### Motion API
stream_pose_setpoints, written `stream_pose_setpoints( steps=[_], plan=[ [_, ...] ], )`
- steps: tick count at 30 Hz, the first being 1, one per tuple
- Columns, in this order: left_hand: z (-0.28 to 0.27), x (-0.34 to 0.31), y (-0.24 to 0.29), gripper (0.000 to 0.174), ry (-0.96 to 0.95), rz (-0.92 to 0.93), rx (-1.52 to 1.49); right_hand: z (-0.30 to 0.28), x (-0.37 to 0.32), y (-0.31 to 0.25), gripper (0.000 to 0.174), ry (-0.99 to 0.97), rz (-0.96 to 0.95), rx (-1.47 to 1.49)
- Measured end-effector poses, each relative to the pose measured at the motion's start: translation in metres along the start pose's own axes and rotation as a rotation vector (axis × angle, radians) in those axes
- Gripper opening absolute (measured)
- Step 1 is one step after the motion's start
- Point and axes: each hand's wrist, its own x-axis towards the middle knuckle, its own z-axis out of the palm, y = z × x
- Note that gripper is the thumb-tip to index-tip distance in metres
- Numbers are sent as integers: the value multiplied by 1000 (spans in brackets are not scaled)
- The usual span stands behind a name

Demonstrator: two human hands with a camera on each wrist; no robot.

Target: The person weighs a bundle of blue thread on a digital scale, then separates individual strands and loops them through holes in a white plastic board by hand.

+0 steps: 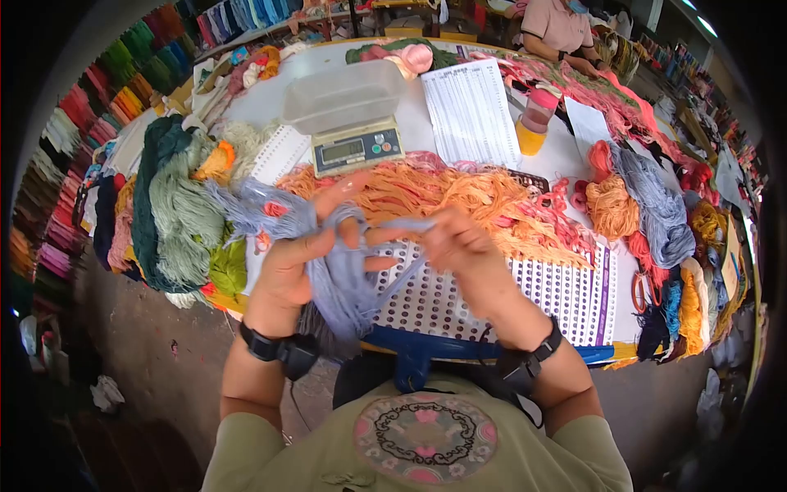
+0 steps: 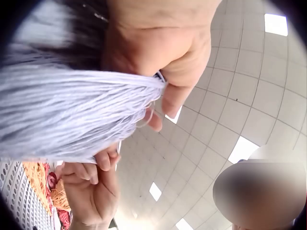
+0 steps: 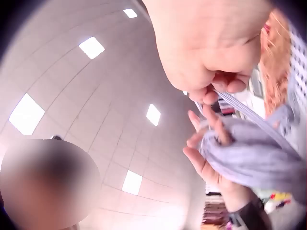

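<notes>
A lavender-blue skein of yarn [image 1: 340,279] hangs from my left hand [image 1: 295,258], looped over the fingers, with some fingers spread out to the right of it. In the right wrist view, one left finger bends over the top of the skein [image 3: 259,148] and the thumb lies beneath. My right hand [image 1: 475,262] pinches a thin bundle of strands [image 3: 249,111] drawn out from the skein, close to the left fingertips. More lavender yarn [image 1: 254,205] lies on the table just beyond the left hand.
Orange yarn [image 1: 459,193] spreads across the table behind a white perforated board [image 1: 533,299]. Beyond stand a digital scale [image 1: 357,150] with a plastic tub, a printed sheet [image 1: 471,111] and a pink-and-yellow bottle [image 1: 537,119]. Green skeins [image 1: 184,238] pile at the left. Another person [image 1: 561,33] works across the table.
</notes>
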Motion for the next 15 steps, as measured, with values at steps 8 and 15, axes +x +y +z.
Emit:
stream_pose_setpoints(
  steps=[8,15],
  plan=[
    [-153,-93,115,54,570,328,-112,-139,-93,-110,7,427,-304,185],
    [-123,-96,136,37,542,648,122,-281,-159,-177,30,1196,-298,-1631]
  ],
)
